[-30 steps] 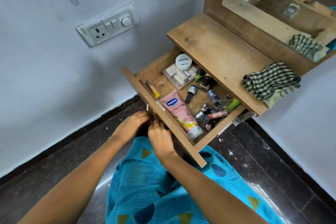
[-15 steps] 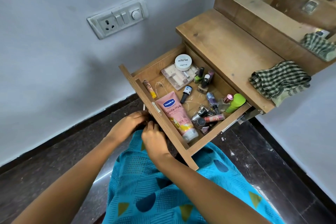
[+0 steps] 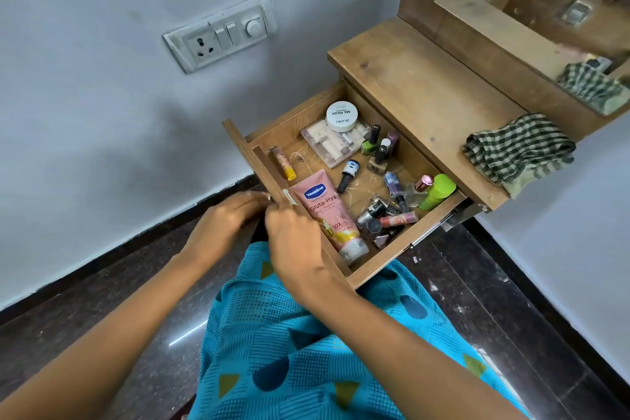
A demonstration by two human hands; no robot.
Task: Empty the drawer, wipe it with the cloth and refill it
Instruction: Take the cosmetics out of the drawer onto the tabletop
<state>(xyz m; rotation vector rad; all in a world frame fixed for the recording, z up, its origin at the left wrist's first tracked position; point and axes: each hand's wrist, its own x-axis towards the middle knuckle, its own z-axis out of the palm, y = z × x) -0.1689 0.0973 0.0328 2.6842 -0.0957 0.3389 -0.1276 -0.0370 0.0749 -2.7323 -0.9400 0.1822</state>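
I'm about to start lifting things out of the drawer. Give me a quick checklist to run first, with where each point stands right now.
1. The drawer is pulled out far enough: ok, its contents are exposed.
2. Drawer emptied: not ok, the Vaseline tube, a green nail polish bottle and many other small items lie inside.
3. Place to set items down: ok, the dresser top shows open wood.
4. Cloth ready: ok, the cloth lies bunched on the dresser top's right end.
5. Hands free: cannot tell. The left hand and right hand are at the drawer front, and any grip is hidden.
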